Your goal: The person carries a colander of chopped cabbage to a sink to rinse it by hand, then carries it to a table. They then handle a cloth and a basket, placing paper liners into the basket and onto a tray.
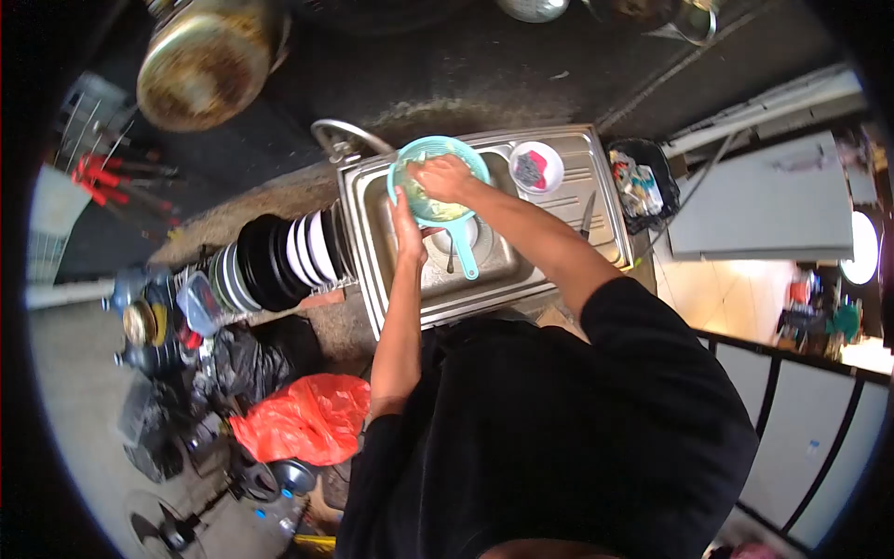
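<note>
Over a steel sink (559, 154) I hold a light blue plastic strainer (463, 158) with a long handle pointing down toward me. My left hand (407, 228) grips its near left rim. Inside the bowl, my right hand (445, 177) presses on pale yellowish food, fingers curled. A tap (340, 135) arches over the sink's left corner, just behind the strainer.
A white bowl with a pink-and-grey sponge (535, 168) and a knife (588, 214) rest on the drainboard to the right. Black and white plates stand in a rack (279, 256) on the left. A red plastic bag (307, 419) lies below. A large metal pot (205, 65) hangs at upper left.
</note>
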Demonstrator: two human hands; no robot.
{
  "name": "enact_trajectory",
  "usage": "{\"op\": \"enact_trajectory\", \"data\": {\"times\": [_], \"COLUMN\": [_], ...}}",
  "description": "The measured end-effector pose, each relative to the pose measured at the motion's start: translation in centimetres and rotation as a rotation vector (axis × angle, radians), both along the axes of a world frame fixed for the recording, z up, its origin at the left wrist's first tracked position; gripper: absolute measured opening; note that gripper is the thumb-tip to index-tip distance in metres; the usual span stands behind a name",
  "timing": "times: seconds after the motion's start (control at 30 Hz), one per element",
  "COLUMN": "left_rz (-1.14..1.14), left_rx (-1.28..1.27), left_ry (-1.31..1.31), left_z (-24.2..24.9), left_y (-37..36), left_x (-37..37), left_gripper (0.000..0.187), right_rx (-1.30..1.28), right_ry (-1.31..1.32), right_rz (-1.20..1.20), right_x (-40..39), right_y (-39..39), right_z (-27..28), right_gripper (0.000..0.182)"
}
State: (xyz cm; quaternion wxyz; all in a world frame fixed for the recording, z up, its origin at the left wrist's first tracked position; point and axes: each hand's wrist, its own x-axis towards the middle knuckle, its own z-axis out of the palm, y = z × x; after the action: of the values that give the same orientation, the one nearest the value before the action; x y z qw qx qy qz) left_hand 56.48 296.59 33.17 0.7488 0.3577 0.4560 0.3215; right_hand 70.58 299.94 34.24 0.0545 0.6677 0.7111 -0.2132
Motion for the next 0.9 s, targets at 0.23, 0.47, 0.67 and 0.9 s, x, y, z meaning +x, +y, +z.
{"op": "enact_trajectory", "data": {"times": [0.23,0.47,0.67,0.9], "left_rz": [-0.034,0.076,0.06,0.08], "left_rx": [-0.062,-0.039,-0.056,-0.02], "left_ry": [-0.034,0.106,0.12,0.056], "left_z": [-3.0,-1.4,-1.7,-1.6], "left_y": [2.8,2.9,1.4,2.8], "left_x": [-2.0,-1.3,-1.1,-2.3], "left_gripper": [0.075,0.075,0.077,0.072], "right_rx": [0.225,0.226,0.125,0.217], "right_ry": [0.166,0.224,0.147,0.254], "right_rz": [-0.032,0.049,-0.206,0.002], "right_x": [-1.4,-1.0,-1.3,-2.1], "right_y": [-1.5,-1.3,-0.6,-1.9], "right_z": [-1.1,-1.9,-0.1,0.3], "right_gripper": [0.067,0.067,0.038,0.077]}}
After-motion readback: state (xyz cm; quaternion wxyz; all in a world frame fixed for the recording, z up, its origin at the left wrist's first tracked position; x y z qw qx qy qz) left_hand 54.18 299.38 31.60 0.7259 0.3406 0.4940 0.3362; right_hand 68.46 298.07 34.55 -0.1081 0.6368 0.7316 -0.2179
